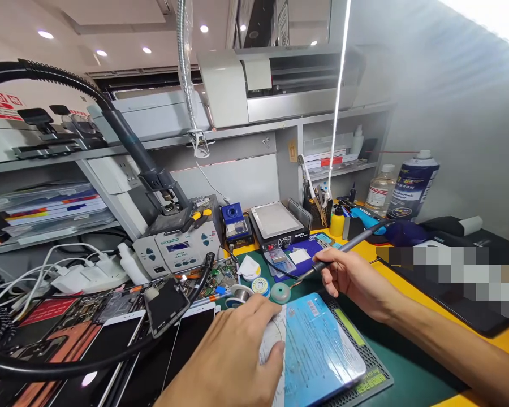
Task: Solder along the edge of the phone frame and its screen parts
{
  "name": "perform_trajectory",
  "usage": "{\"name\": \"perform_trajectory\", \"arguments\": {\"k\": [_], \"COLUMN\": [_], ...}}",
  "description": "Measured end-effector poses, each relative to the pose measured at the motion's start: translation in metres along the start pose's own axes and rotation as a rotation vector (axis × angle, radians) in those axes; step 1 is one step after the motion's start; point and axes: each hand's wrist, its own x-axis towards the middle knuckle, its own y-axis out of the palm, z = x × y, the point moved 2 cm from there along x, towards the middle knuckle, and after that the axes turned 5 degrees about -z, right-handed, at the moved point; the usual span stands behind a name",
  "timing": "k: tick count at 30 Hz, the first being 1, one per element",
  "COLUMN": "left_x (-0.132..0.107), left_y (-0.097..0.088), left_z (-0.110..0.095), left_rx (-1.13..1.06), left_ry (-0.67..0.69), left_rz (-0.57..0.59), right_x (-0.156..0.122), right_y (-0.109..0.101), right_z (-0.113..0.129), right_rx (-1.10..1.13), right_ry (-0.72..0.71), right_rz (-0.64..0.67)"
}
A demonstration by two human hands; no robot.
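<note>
My right hand is closed round a soldering iron, held like a pen, its tip pointing down-left toward a small teal round tin. My left hand lies at the bottom centre with curled fingers pressing on a white sheet at the left edge of a light-blue flat device. The device rests on a dark mat. A solder spool and a roll of tape sit just beyond my left hand.
A grey soldering station with a black hose, a blue box and a hot plate stand at the back. Phones and boards crowd the left. A spray can, bottle and yellow bottle stand right.
</note>
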Motion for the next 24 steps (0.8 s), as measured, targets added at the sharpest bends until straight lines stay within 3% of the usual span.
{"name": "perform_trajectory", "arguments": {"k": [11,19,24], "left_x": [0.010,0.007,0.006], "left_y": [0.005,0.002,0.000], "left_z": [0.012,0.006,0.008], "left_rx": [-0.010,0.032,0.070], "left_ry": [-0.093,-0.052,-0.021], "left_rz": [0.020,0.027,0.040], "right_x": [-0.001,-0.010,-0.024], "right_y": [0.002,0.008,0.016], "right_z": [-0.005,0.002,0.001], "right_rx": [-0.009,-0.064,-0.217], "right_ry": [-0.013,-0.004,-0.101], "right_rz": [0.090,0.145,0.150]}}
